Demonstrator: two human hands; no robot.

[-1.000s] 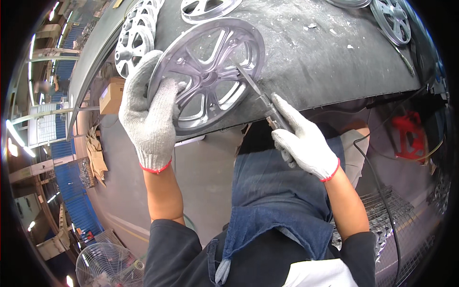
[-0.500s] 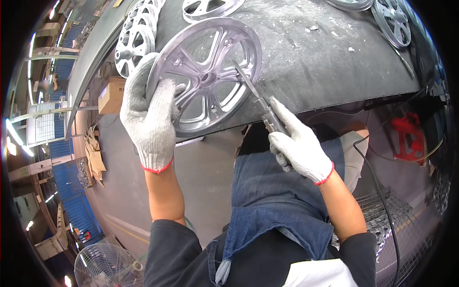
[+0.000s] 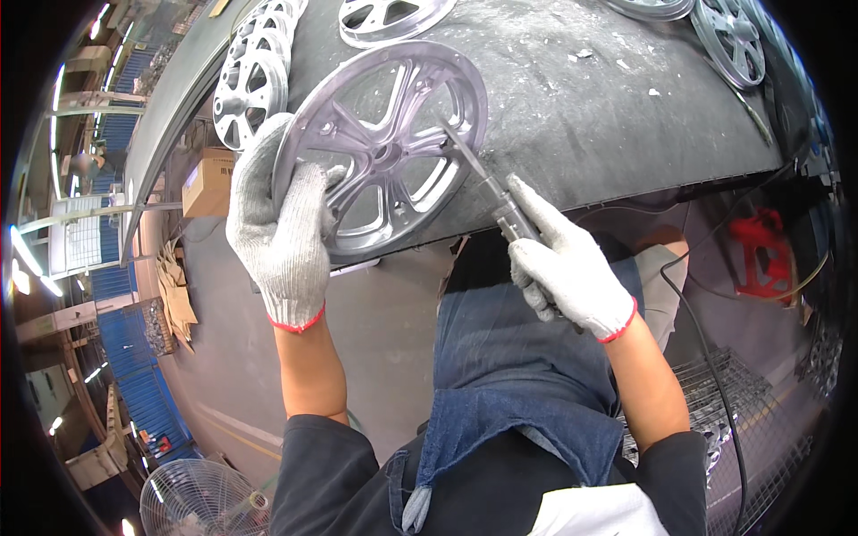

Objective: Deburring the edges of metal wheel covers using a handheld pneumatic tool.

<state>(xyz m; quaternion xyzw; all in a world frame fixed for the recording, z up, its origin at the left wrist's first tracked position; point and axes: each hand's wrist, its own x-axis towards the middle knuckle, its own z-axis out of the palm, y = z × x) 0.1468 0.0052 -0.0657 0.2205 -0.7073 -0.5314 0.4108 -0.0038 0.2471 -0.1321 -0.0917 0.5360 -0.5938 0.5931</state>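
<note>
My left hand (image 3: 284,228), in a white knit glove with a red cuff, grips the left rim of a silver spoked metal wheel (image 3: 386,159). The wheel is tilted up at the near edge of the dark table. In my gloved right hand (image 3: 567,268) is a file-like hand tool (image 3: 508,213) with a dark round handle and a thin flat metal blade. Its blade reaches up and left, with the tip at the wheel's right-hand spokes. Whether tip and metal touch, I cannot tell.
Similar wheels stand in a row (image 3: 253,94) on the table's (image 3: 572,125) left side; another wheel (image 3: 393,18) lies behind, more at far right. Below are a cardboard box (image 3: 208,183), a red stool-like object (image 3: 764,257), a wire basket (image 3: 742,402), a black cable (image 3: 710,357) and a fan (image 3: 204,500).
The wheel and my left hand have dropped slightly. My right hand has shifted a little right and down with the tool, whose tip stays by the spokes.
</note>
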